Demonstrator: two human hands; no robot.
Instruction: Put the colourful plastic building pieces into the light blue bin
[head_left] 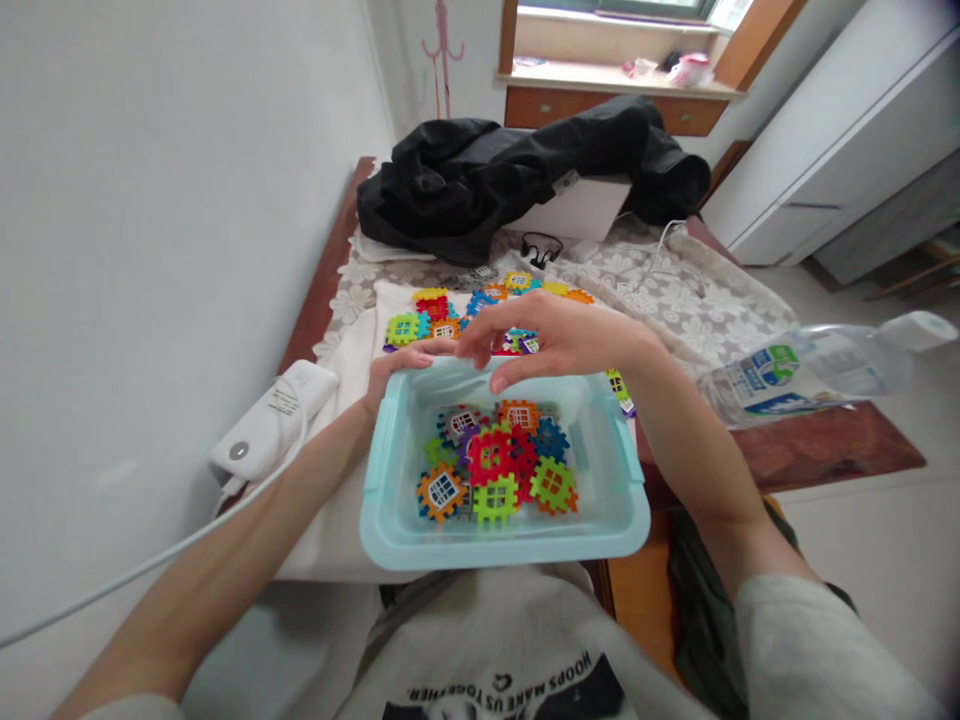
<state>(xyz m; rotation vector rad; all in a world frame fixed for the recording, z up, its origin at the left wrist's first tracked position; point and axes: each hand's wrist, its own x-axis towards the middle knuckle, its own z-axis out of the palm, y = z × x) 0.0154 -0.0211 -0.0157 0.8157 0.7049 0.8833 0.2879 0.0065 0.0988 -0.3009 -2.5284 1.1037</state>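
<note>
A light-blue plastic basin [502, 550] stands close in front of me at the table's near edge. Inside it lie several gear-edged window-pattern building blocks [491, 455] in red, green, orange and blue. My left hand [401, 367] is closed at the basin's far left corner, gripping the rim; its fingertips are partly hidden. Above the far rim hovers my right hand [559, 335], thumb and fingers bent but apart, with nothing visible between them. Beyond the basin, more colourful blocks [431, 315] are spread on a pale cloth, some of them covered by my hands.
To the left is a white power strip [277, 415] with a cable trailing toward me. A clear plastic bottle [817, 375] lies on the right. At the back are a black garment [517, 180], a white box [577, 210] and black earphones [541, 248]. A wall borders the left.
</note>
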